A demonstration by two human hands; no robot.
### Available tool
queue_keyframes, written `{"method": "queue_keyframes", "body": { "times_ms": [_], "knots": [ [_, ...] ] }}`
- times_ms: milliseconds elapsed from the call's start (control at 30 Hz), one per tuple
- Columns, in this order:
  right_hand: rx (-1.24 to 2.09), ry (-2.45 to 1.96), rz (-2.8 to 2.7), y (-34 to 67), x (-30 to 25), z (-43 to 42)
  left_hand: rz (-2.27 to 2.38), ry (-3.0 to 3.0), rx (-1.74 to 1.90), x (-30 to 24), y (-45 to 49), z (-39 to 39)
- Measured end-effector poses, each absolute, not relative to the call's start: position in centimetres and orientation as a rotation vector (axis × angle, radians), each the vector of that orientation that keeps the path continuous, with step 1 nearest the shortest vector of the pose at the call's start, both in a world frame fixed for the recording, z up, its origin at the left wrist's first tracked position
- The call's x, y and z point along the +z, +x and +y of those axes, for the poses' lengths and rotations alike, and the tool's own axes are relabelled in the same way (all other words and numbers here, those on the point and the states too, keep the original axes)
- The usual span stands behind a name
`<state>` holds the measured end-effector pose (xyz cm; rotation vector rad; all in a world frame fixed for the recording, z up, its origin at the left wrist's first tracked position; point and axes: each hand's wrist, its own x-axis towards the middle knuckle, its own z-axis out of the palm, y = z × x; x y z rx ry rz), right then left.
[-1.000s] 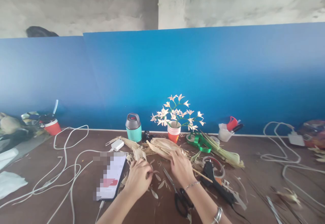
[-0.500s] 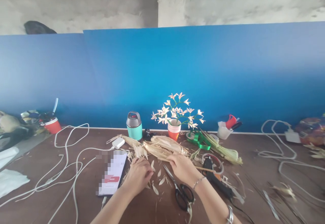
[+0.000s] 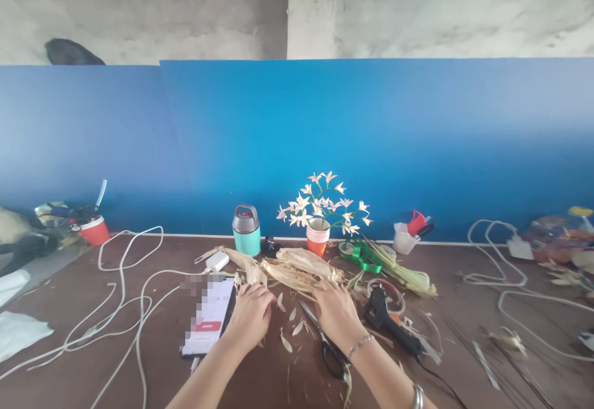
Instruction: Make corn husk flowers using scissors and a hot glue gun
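My left hand (image 3: 250, 315) rests on the brown table (image 3: 139, 359) beside a phone (image 3: 208, 321), fingers curled down among loose husk petals (image 3: 286, 342); what they hold, if anything, is hidden. My right hand (image 3: 335, 314) lies palm down over the near edge of a pile of dried corn husks (image 3: 292, 268), fingers curled, partly covering the blades of black-handled scissors (image 3: 330, 353). Whether it grips anything is hidden. A paper cup (image 3: 318, 238) with husk flowers (image 3: 322, 203) stands behind the pile.
A black glue gun (image 3: 388, 322) lies right of my right hand. A teal flask (image 3: 246, 231), green ribbon (image 3: 362, 254), green leaves (image 3: 403, 273) and white cables (image 3: 125, 297) lie around. A blue board (image 3: 325, 143) walls the table's far edge. Another red cup (image 3: 94, 231) stands far left.
Both hands have shifted slightly toward the husk pile; the right hand now covers more of the scissors' blades. The head view has tilted a little.
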<state>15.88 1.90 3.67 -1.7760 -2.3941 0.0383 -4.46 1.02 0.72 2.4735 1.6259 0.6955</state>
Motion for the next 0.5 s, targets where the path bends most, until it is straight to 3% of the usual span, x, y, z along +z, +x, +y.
{"method": "queue_keyframes", "body": {
  "times_ms": [367,500],
  "knots": [
    [-0.039,-1.358,-2.203,17.6,-0.1,0.1,1.785,2.505,1.274,0.8,-4.9,1.2],
    [-0.042,-1.239,-2.144,18.1,-0.1,0.5,1.766,2.528,1.316,0.8,-4.7,1.1]
  ]
}}
